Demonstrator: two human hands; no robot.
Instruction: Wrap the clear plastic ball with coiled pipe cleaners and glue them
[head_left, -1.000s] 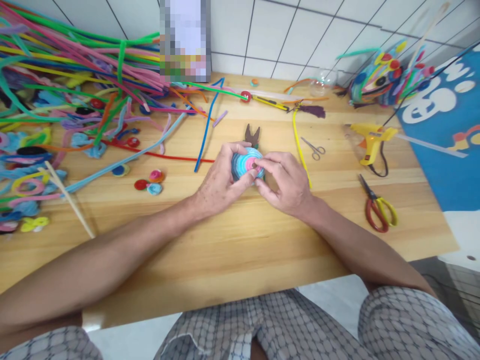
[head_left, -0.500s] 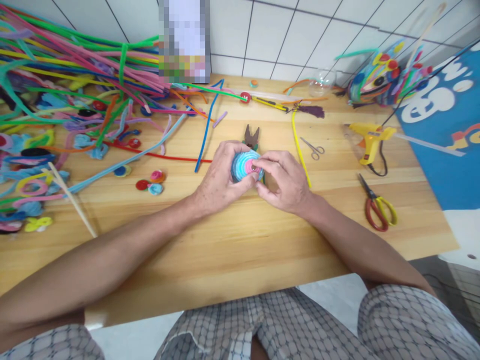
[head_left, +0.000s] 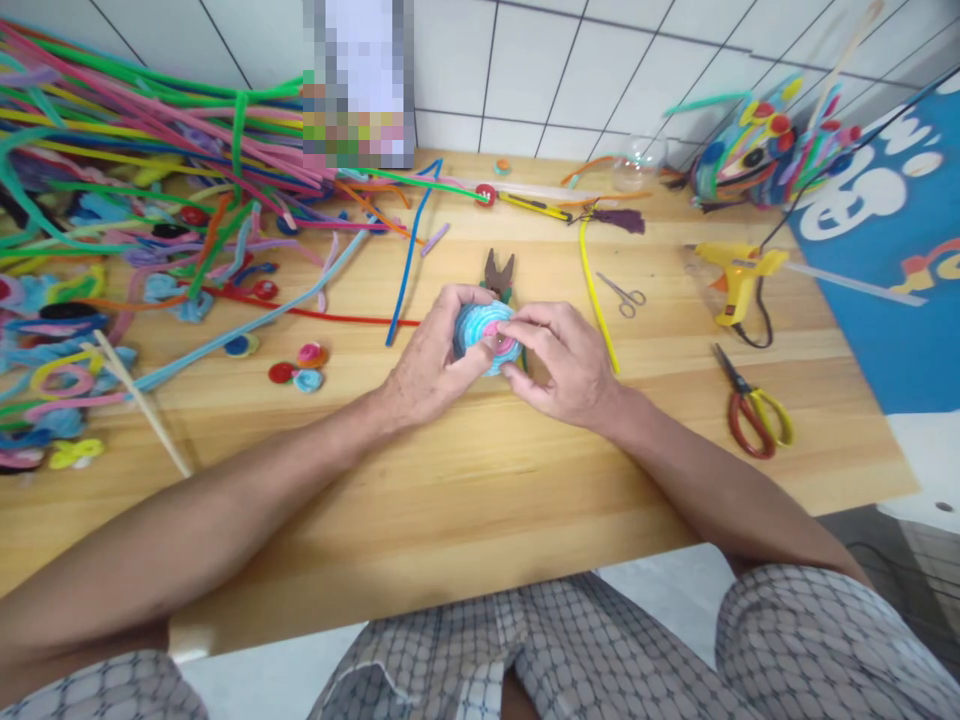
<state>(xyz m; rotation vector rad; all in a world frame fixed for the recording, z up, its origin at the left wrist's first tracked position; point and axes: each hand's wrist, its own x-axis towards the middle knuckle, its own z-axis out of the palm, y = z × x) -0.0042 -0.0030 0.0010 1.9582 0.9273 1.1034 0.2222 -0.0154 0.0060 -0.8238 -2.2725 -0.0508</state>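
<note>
A round coil of blue pipe cleaner with a pink middle (head_left: 473, 328) is between my hands, above the wooden table. My left hand (head_left: 437, 350) wraps round its left side, the thumb pressed on its face near the pink part. From the right, my right hand (head_left: 568, 362) has its fingertips at the pink middle, with the thumb at the coil's lower edge. Something small and dark shows at the centre, too small to name. Just behind the coil lie pliers (head_left: 499, 272) with jaws apart, their handles mostly hidden by the hands and coil.
Bundled pipe cleaners (head_left: 172, 130) and small coiled pieces cover the left side. A wooden stick (head_left: 142, 403) lies there. To the right are small scissors (head_left: 624, 295), a yellow glue gun (head_left: 739, 275) with its cord and larger scissors (head_left: 750, 408). A yellow cutter (head_left: 534, 206) lies at the back.
The coil and both hands appear slightly further left, as does the whole table with the camera's small shift. The grip on the coil looks nearly the same, with slight finger movement at the pink middle.
</note>
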